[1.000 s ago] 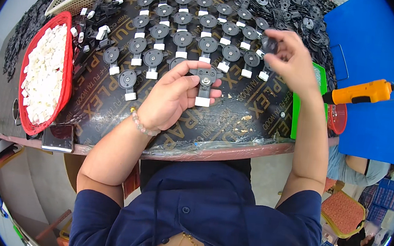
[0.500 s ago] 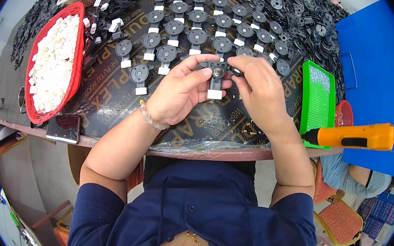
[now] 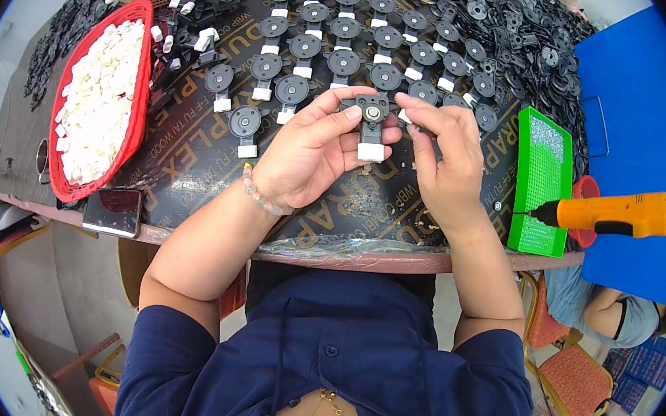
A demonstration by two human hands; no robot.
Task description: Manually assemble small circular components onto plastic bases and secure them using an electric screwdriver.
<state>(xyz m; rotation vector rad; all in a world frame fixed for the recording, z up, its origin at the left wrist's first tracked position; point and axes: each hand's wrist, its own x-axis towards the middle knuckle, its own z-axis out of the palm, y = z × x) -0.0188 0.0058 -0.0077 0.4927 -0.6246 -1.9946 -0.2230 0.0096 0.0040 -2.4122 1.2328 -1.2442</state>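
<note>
My left hand (image 3: 313,145) grips a black plastic bracket (image 3: 371,129) with a white block at its near end and a round metal piece in its middle. The thumb presses its left side while other fingers support it from beneath. Just right of the bracket, my right hand (image 3: 451,151) has thumb and fingertips pinched together; a small dark bit shows there, too small to name. Beyond both hands, several similar black brackets (image 3: 293,88) with round discs and white ends lie in rows on the dark table (image 3: 206,182).
At left stand a red basket (image 3: 143,99) of white pieces and a phone (image 3: 113,211). Black parts (image 3: 522,33) are heaped at the far right. A green tray (image 3: 539,239) of small metal pieces, a red bowl (image 3: 584,234) and an orange electric screwdriver (image 3: 620,214) are at right.
My right hand has drawn slightly back from the bracket, its fingers now curled closer together. My left hand still holds the bracket. The whole view has shifted a little.
</note>
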